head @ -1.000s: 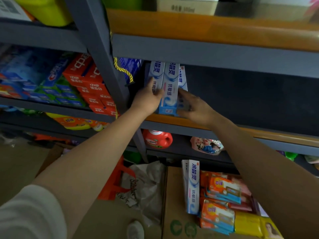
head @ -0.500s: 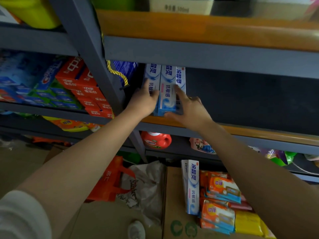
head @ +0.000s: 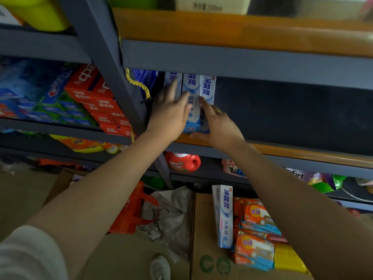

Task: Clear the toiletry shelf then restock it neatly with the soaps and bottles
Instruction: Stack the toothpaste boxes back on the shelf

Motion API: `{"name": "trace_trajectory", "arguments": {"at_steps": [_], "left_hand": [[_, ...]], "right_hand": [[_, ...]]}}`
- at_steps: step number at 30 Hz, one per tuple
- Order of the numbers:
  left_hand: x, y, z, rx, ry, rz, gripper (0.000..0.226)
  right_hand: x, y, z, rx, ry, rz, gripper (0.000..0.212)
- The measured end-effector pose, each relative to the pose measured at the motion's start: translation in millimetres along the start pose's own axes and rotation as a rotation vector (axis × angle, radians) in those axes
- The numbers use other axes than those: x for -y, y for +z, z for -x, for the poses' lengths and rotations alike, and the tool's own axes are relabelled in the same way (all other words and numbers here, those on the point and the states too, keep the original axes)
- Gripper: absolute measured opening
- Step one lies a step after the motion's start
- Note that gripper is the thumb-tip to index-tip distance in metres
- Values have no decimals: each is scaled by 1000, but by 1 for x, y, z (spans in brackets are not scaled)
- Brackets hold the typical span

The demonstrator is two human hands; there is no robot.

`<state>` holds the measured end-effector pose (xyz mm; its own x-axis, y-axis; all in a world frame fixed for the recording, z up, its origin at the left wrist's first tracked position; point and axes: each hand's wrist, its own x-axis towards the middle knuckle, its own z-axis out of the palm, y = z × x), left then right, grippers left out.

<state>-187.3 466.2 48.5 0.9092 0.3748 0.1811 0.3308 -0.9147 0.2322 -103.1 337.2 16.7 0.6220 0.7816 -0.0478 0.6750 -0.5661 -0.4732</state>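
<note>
A cardboard box point(head: 203, 239) near the floor holds one toothpaste carton point(head: 224, 217) and orange soap packs point(head: 254, 229). On the shelf point(head: 302, 153) above, three upright toothpaste boxes point(head: 207, 88) stand at its left end. The left hand point(head: 170, 112) lies on them with straight fingers, and the right hand point(head: 219, 124) presses their right side, fingers together.

This is a small shop or its stockroom. Grey metal shelving point(head: 105, 63) fills the frame, packed at left with stacked red toothpaste boxes point(head: 101, 102), and a red detergent jug point(head: 182, 162) stands lower centre. At lower right an open cardboard carton point(head: 203, 235) holds packaged soaps point(head: 255, 217).
</note>
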Motion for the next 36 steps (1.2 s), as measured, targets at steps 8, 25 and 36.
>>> {"name": "trace_trajectory", "arguments": {"at_steps": [8,25,36], "left_hand": [[16,4,16,106,291,-170,56],[19,13,22,63,241,-207,47],[-8,63,131,-16,490,93,27]], "right_hand": [[-16,2,10,27,-76,6,63],[-8,-2,19,35,4,223,55],[-52,66,140,-2,495,-13,16]]}}
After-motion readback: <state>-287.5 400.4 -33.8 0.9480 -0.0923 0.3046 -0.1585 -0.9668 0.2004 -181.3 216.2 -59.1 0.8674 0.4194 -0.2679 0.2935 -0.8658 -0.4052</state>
